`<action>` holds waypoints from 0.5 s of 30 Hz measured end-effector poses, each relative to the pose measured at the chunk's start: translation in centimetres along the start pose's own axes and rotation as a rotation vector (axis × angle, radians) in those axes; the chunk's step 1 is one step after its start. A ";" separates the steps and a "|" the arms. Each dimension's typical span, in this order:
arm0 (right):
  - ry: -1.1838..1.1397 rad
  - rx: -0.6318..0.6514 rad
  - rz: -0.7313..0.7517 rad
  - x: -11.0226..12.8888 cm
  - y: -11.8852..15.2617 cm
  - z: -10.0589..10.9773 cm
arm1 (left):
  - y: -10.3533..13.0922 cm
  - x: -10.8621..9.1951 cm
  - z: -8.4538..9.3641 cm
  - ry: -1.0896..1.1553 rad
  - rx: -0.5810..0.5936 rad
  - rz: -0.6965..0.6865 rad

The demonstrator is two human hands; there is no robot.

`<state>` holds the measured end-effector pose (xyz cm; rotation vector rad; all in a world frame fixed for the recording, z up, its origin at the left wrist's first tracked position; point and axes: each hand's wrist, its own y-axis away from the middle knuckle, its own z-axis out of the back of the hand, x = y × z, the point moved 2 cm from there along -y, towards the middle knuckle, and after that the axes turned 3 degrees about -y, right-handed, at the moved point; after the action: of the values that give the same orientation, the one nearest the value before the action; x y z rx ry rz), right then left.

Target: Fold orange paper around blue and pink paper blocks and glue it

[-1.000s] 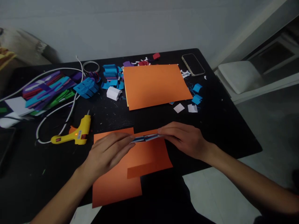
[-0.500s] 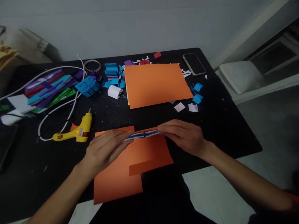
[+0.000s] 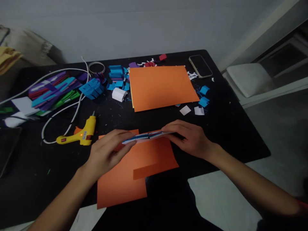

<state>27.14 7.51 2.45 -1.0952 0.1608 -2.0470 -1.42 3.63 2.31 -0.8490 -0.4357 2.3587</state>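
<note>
As the left hand (image 3: pixel 106 154) and right hand (image 3: pixel 189 138) are pinching a layered paper stack (image 3: pixel 143 136) by its ends, uneven squeezing would be risking splayed layers between the fingers (image 3: pixel 176 127).

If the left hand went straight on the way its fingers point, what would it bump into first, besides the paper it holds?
Most likely the right hand, which grips the other end of the paper strip. The left hand points roughly towards it, though depth is unclear in this single view.
</note>
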 end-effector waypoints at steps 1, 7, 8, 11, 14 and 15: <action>0.016 0.021 0.003 0.2 -0.2 0.1 | 0.0 0.1 0.0 0.010 0.001 0.021; 0.368 0.312 0.096 1.9 -2.8 -0.9 | 0.0 0.0 -0.1 0.044 0.009 0.062; 0.411 0.358 0.122 2.2 -3.3 -1.3 | 0.0 0.1 -0.2 0.046 0.012 0.062; 0.454 0.442 0.154 2.4 -4.4 -2.3 | -0.2 0.1 0.0 0.036 0.019 0.060; 0.465 0.462 0.162 2.2 -4.8 -2.8 | -0.3 -0.5 0.6 -0.057 0.021 0.063; 0.479 0.472 0.167 2.1 -4.8 -2.8 | -0.2 -1.0 0.8 -0.102 0.004 0.051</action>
<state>21.56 8.67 4.20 -0.2878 0.0032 -2.0188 -1.20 3.09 3.46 -0.7483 -0.4562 2.4567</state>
